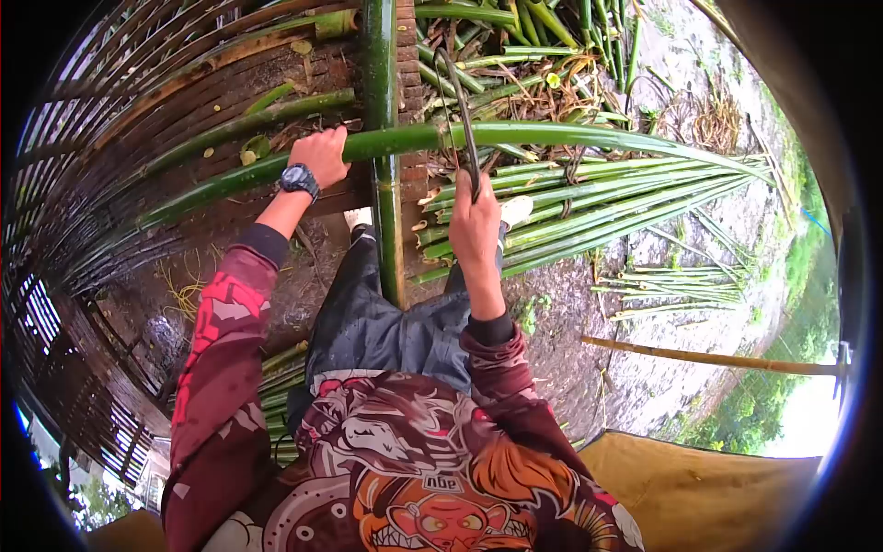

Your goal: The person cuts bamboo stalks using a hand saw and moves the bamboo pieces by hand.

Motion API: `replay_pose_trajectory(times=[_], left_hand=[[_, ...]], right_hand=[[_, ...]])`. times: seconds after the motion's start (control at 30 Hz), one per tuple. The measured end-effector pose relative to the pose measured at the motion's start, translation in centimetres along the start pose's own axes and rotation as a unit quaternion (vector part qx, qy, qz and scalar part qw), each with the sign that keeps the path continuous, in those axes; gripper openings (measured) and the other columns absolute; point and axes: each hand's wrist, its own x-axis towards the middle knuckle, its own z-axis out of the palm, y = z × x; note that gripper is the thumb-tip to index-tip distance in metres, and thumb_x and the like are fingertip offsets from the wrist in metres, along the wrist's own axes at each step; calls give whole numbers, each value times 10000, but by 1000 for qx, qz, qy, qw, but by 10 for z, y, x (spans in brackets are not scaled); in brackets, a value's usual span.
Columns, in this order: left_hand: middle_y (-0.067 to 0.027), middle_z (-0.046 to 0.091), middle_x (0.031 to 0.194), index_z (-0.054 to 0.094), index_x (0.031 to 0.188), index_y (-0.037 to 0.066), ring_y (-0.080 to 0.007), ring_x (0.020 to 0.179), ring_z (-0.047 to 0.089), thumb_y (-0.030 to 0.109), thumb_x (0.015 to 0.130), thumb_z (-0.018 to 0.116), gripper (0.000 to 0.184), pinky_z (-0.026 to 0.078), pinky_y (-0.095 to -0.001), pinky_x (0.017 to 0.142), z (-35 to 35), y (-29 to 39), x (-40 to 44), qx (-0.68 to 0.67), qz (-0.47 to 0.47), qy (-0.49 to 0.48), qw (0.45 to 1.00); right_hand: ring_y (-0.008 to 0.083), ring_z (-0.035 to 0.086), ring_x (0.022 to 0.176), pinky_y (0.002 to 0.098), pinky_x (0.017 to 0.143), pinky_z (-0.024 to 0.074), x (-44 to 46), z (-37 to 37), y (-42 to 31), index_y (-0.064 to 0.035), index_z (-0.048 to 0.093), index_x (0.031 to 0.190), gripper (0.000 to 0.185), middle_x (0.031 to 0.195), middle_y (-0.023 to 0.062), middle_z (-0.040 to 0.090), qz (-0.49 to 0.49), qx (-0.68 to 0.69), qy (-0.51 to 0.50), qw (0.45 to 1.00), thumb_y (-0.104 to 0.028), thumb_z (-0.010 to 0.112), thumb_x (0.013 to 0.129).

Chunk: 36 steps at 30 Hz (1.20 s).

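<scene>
A long green bamboo pole (543, 135) runs from left to right in front of me, lying across an upright-running bamboo pole (377, 64). My left hand (320, 156), with a watch on its wrist, is closed around the long pole, left of the crossing. To the right of it, my right hand (475, 221) grips the handle of a bow-framed hand saw (466, 120). The saw's thin blade meets the long pole at a joint just right of the crossing. How deep the blade sits in the pole cannot be seen.
Bundled bamboo poles (625, 198) lie to the right, with shorter cut pieces (681, 287) beyond. More bamboo stalks (543, 23) and dry scraps are piled ahead. A slatted bamboo structure (101, 110) curves along the left. A tan tarp (699, 478) hangs at lower right.
</scene>
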Motion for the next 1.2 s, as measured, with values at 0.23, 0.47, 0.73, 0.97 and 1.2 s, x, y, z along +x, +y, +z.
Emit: replay_pose_trajectory(times=[0.23,0.47,0.73,0.97,1.2], left_hand=[[-195,757,977,632,1080,76,-384,916,742,393,791,802,462,604,-503,795,-26,2,8,2,7,-116,993],[-157,746,1042,587,1112,94,-380,965,725,380,806,795,467,586,-509,816,-18,2,2,-7,5,-90,996],[-160,749,1009,606,1087,84,-363,926,743,369,768,826,480,607,-489,784,-2,5,-12,-13,16,-18,1000],[-189,755,976,627,1078,79,-378,913,746,394,794,804,460,607,-500,800,-18,0,4,1,13,-70,997],[-185,758,977,636,1125,95,-391,920,734,416,803,774,476,590,-508,814,-23,-3,10,0,14,-112,994]], right_hand=[[462,575,604,490,531,397,-12,4,29,-23,544,978,287,661,215,559,3,-12,-27,1000,-287,552,1092],[247,507,674,391,649,436,-61,-59,-20,6,629,1042,304,728,146,535,123,-18,-52,991,-278,525,1072],[522,600,720,550,656,473,12,0,11,3,602,1007,313,763,298,620,-22,-76,-7,997,-295,535,1077],[487,560,627,487,557,426,10,22,42,-5,574,975,314,694,244,599,-19,43,0,999,-302,573,1075],[263,505,629,403,611,440,-46,-38,-10,-1,630,1075,333,692,159,525,63,-21,-32,997,-320,532,1087]])
